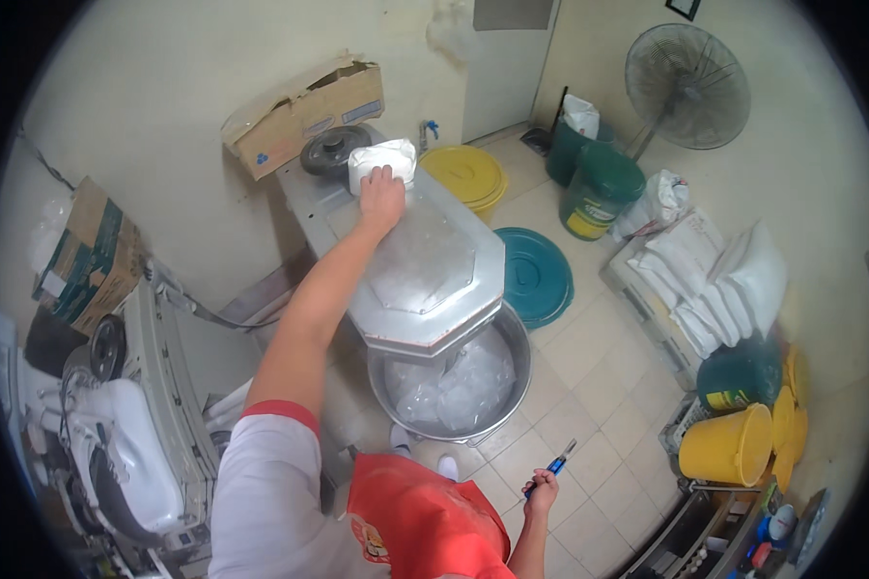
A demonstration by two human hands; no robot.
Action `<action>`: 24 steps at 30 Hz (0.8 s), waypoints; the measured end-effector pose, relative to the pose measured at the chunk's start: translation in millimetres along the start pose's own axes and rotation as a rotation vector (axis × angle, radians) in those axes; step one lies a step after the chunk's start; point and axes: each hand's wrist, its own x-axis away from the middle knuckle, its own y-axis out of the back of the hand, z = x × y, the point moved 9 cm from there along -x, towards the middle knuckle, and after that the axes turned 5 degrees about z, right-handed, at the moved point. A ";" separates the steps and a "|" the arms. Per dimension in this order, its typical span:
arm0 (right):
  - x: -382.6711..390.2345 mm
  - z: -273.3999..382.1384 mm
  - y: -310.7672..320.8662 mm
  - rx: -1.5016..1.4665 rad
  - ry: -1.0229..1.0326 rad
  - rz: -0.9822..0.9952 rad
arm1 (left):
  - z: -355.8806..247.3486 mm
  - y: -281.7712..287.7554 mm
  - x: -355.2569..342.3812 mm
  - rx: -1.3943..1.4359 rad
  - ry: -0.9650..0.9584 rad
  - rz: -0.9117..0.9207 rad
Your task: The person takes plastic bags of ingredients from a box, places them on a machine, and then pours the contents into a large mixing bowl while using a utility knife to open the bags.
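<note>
My left hand (381, 196) reaches far up and rests on a white block of ice (380, 159) sitting at the top of a metal ice-crushing machine (425, 280). Its fingers lie over the block's front edge. Below the machine's octagonal housing stands a round metal basin (512, 333) holding crushed ice (459, 386). My right hand (541, 492) hangs low by my side, closed around a blue-handled tool (553, 465) that points up and to the right. A red apron covers my front.
A torn cardboard box (304, 111) leans on the wall behind the machine. Yellow lids (465, 174), a teal lid (536, 275), green buckets (601, 188), white sacks (724, 280), a yellow bucket (729, 444) and a standing fan (686, 87) crowd the tiled floor. Another machine (126, 434) stands at left.
</note>
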 end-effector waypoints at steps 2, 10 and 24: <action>10.5 5.9 -15.5 -0.030 0.023 0.005 | 0.8 -22.3 -11.5 0.009 -0.030 -0.005; 15.8 -9.1 -24.1 0.143 -0.004 0.036 | 68.7 9.4 35.9 0.892 0.339 -0.115; 109.9 -13.8 -217.0 0.697 0.162 1.294 | 154.3 38.7 609.3 2.059 1.402 -0.237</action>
